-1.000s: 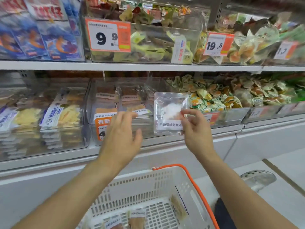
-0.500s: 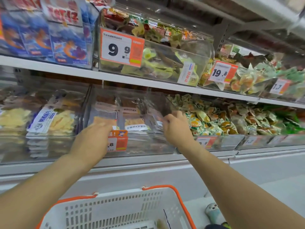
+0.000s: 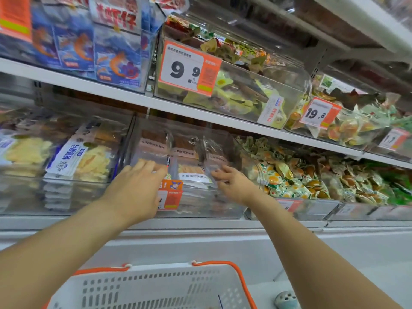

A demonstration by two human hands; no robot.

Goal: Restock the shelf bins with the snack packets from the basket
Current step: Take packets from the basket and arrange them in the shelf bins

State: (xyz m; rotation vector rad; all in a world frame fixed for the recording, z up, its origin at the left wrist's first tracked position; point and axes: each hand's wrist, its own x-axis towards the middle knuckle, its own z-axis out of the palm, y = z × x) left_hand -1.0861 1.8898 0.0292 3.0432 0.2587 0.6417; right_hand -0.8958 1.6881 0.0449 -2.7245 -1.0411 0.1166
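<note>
Head view: both forearms are reaching from the near edge up to the middle clear bin [image 3: 223,210] on the lower shelf.
Left hand [image 3: 136,190]: it is lying palm down over the bin's front wall, fingers straight and together, resting on the left stack of packets; the palm side is facing away, so any contact there is hidden.
Right hand [image 3: 234,184]: its fingers are curling onto the clear snack packet [image 3: 214,161] standing at the right end of the bin; the grip is blurring against the plastic, and I cannot tell whether it is pinching or only touching.
Snack packet: it is sitting inside the bin, upright, its print too glared to read.
Price tag [image 3: 170,195]: the left hand is covering its left part.
Basket [image 3: 156,286]: it is sitting near, below the arms, and the frame's bottom edge is cutting off its contents.
</note>
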